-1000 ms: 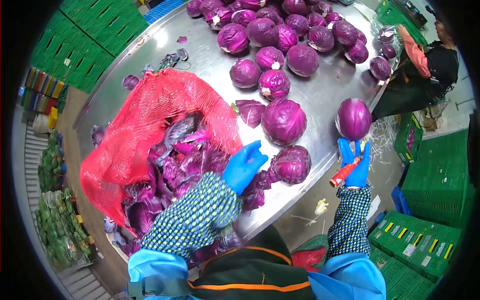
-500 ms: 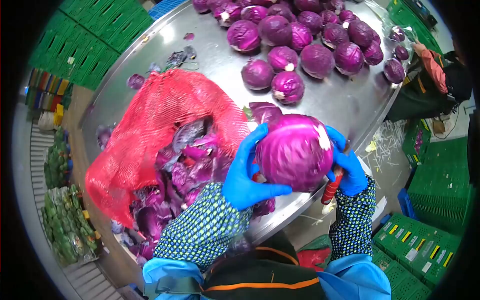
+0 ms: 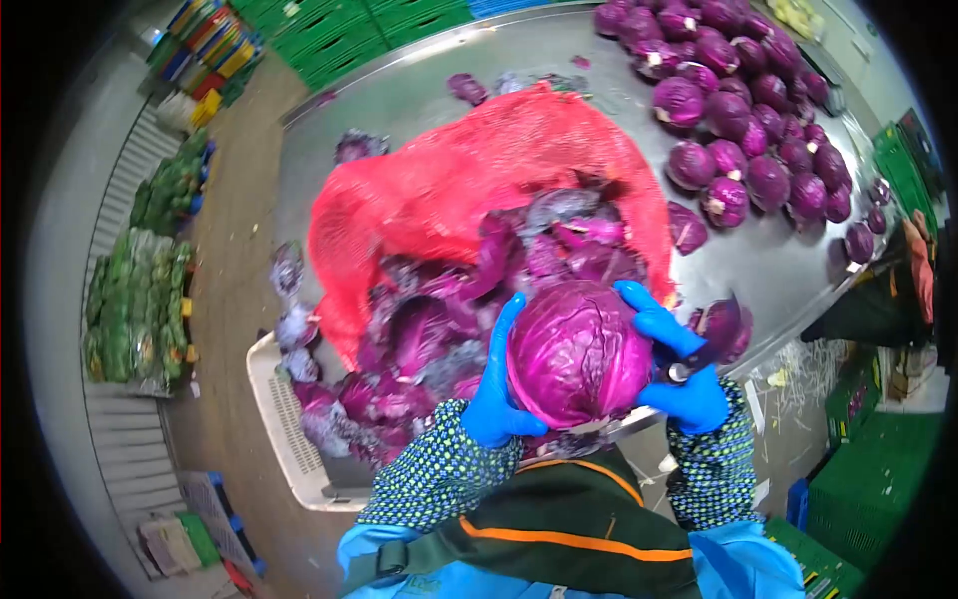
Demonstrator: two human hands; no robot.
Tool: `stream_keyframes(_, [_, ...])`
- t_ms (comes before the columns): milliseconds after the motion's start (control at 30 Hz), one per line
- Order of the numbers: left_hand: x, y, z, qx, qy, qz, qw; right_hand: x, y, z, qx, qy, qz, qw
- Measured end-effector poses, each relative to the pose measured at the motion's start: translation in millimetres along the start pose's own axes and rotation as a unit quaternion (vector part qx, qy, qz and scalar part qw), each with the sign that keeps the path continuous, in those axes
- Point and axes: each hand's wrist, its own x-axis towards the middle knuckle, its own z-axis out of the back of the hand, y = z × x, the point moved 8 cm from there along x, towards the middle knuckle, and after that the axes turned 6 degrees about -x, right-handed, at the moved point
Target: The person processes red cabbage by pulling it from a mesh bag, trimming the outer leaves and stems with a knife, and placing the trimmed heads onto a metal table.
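Note:
A large red cabbage [image 3: 579, 354] is held between my two blue-gloved hands, above the table's near edge. My left hand [image 3: 494, 384] cups its left side, fingers and thumb wrapped round it. On the opposite side, my right hand [image 3: 689, 394] presses fingers against the cabbage while also gripping a knife [image 3: 679, 372], mostly hidden by the hand. Just beyond lies an open red mesh bag [image 3: 499, 150], with loose purple cabbage leaves [image 3: 424, 329] spilling from its mouth. Another piece of red cabbage [image 3: 726, 327] rests beside my right hand.
Many red cabbages [image 3: 768, 180] are heaped at the far right of the metal table [image 3: 788, 290]. A pale crate [image 3: 269, 389] with leaves stands at the near left. Green crates [image 3: 319, 40] are stacked behind. Another person's sleeve [image 3: 918, 265] shows at right.
My view has swung left, so the bag and table appear farther right. The cabbage has been turned and brought nearer to me, over the leaves' edge. Both hands still hold it.

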Motion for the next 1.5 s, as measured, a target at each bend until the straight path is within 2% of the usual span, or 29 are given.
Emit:
stream_keyframes(67, [-21, -20, 11, 0.031, 0.027, -0.034, 0.999, -9, -20, -4, 0.116, -0.083, -0.175, 0.974])
stream_keyframes(133, [-33, -34, 17, -0.011, -0.003, -0.004, 1.0, 10, -15, -25, 0.105, -0.087, -0.126, 0.983])
stream_keyframes(267, [-48, -52, 23, -0.158, -0.088, 0.14, 0.973, 16, -42, -68, 0.047, -0.025, -0.215, 0.975])
stream_keyframes(300, [-55, -65, 30, 0.017, 0.017, -0.018, 1.0, 13, -45, -80, 0.083, -0.031, -0.242, 0.966])
stream_keyframes(333, [-50, -71, 29, 0.02, 0.023, -0.016, 0.999, 11, -46, -95, 0.121, -0.037, -0.268, 0.955])
stream_keyframes(367, [-46, -59, 34, -0.173, -0.032, 0.109, 0.978, 12, -32, -108, 0.152, -0.063, -0.257, 0.952])
stream_keyframes(400, [-51, -46, 33, -0.357, -0.088, 0.225, 0.902, 12, -24, -113, 0.155, -0.064, -0.256, 0.952])
stream_keyframes(433, [-61, -44, 32, -0.394, -0.096, 0.248, 0.88, 9, -22, -113, 0.075, -0.058, -0.283, 0.954])
stream_keyframes(500, [-79, -43, 34, -0.385, -0.081, 0.25, 0.885, 7, -22, -118, -0.061, -0.056, -0.309, 0.947])
stream_keyframes(533, [-87, -40, 37, -0.38, -0.08, 0.253, 0.886, 7, -23, -121, -0.058, -0.058, -0.315, 0.946])
stream_keyframes(600, [-96, -34, 42, -0.366, -0.085, 0.258, 0.89, -7, -39, -122, -0.012, -0.092, -0.438, 0.894])
stream_keyframes(633, [-98, -31, 46, -0.354, -0.085, 0.258, 0.895, 5, -35, -123, -0.022, -0.09, -0.32, 0.943])
stream_keyframes(667, [-101, -28, 49, -0.339, -0.087, 0.256, 0.901, 18, -30, -127, -0.087, -0.034, -0.261, 0.961])
stream_keyframes(733, [-105, -25, 54, -0.285, -0.053, 0.236, 0.927, 32, -39, -143, -0.07, 0.041, -0.218, 0.973])
stream_keyframes(767, [-105, -32, 49, -0.281, -0.066, 0.231, 0.929, 30, -45, -156, 0.144, 0.055, -0.321, 0.935])
stream_keyframes(800, [-103, -44, 37, -0.276, -0.078, 0.224, 0.931, 26, -50, -151, 0.168, 0.036, -0.372, 0.912])
stream_keyframes(867, [-95, -73, 15, -0.267, -0.103, 0.203, 0.936, 15, -74, -143, 0.298, -0.141, -0.444, 0.833])
stream_keyframes(900, [-92, -84, 9, -0.261, -0.118, 0.191, 0.939, 8, -76, -143, 0.3, -0.141, -0.445, 0.832])
stream_keyframes(933, [-90, -91, 10, -0.255, -0.133, 0.176, 0.941, 3, -72, -132, 0.169, -0.121, -0.409, 0.889])
stream_keyframes(967, [-89, -91, 8, -0.23, -0.083, 0.179, 0.953, 1, -66, -122, 0.036, -0.097, -0.364, 0.926])
stream_keyframes(1000, [-88, -78, 40, -0.231, -0.096, 0.175, 0.952, -7, -65, -121, 0.043, -0.089, -0.372, 0.923])
stream_keyframes(1033, [-79, -65, 67, -0.101, 0.072, 0.158, 0.98, -13, -61, -118, 0.016, -0.073, -0.395, 0.916])
stream_keyframes(1067, [-80, -60, 71, 0.041, 0.243, 0.137, 0.959, -14, -56, -113, -0.013, -0.061, -0.408, 0.911])
stream_keyframes(1100, [-82, -63, 63, 0.05, 0.241, 0.139, 0.959, -12, -48, -112, -0.014, -0.059, -0.39, 0.919])
stream_keyframes(1200, [-88, -68, 45, -0.004, -0.017, 0.042, 0.999, -16, -50, -102, 0.022, -0.097, -0.366, 0.925])
stream_keyframes(1233, [-86, -62, 48, -0.029, -0.055, 0.038, 0.997, -19, -51, -99, 0.021, -0.098, -0.366, 0.925])
stream_keyframes(1333, [-82, -45, 62, -0.08, -0.085, 0.074, 0.99, -27, -54, -95, 0.016, -0.097, -0.384, 0.918])
stream_keyframes(1433, [-83, -48, 76, -0.095, -0.1, 0.1, 0.985, -29, -53, -93, 0.026, -0.128, -0.342, 0.93])
stream_keyframes(1500, [-86, -61, 79, -0.074, -0.109, 0.095, 0.987, -50, -68, -74, 0.073, -0.25, -0.35, 0.9])
